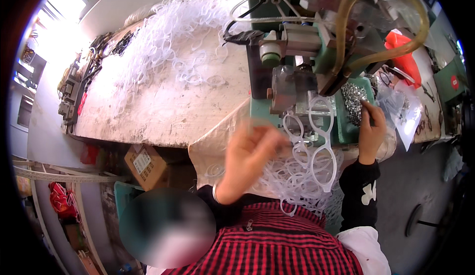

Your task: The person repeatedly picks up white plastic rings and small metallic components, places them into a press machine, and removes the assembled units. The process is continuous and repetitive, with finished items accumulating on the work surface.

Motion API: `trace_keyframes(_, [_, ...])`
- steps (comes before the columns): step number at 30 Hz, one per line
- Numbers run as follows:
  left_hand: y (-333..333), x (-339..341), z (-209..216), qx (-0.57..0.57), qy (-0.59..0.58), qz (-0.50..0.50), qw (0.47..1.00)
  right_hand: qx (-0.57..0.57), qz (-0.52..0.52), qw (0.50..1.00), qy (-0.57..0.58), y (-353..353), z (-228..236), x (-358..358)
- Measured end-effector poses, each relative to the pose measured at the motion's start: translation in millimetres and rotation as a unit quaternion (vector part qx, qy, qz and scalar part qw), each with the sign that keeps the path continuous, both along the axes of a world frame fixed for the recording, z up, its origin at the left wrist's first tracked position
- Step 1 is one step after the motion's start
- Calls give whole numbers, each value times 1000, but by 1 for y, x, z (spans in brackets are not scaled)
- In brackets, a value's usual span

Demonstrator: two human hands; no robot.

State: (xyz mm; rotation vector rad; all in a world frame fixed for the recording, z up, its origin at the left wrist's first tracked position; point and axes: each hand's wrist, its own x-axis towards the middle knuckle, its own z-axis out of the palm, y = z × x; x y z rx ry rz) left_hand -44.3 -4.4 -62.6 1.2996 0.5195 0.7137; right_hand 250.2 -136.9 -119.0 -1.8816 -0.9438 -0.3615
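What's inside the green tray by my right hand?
The green tray holds small shiny metallic pieces; whatever lies beneath them is hidden, and your right hand covers some.

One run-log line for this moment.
left hand: blurred, near clear frames; right hand: at metal parts in green tray; grips: unclear

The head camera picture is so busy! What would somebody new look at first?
Probably the big tangled heap of clear plastic glasses frames, spread over the table's far left part. Next might be the fat yellowish tube looping above the green machine at the upper right. Below it, the right hand's fingertips are at the shiny little metal bits in a green tray.
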Motion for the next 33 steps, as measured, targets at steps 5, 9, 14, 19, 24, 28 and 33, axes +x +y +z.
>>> trace_keyframes(5, [108,36,-12,491,152,338,789,44,20,992,117,19,19,-12])
trace_keyframes(9, [150,61,-20,324,79,259,907,83,45,983,158,28,19,-14])
trace_keyframes(14, [166,78,-23,299,52,282,910,52,48,984,166,18,24,-20])
trace_keyframes(19, [168,71,-32,275,50,325,903,50,-10,989,136,-1,13,-18])
trace_keyframes(24, [203,-14,-63,496,237,386,741,69,-7,990,119,-38,4,-27])
trace_keyframes(28, [243,-31,-87,586,392,289,648,77,126,978,146,-2,66,-60])
trace_keyframes(33, [240,-33,-115,581,390,218,680,173,200,932,249,60,80,-73])
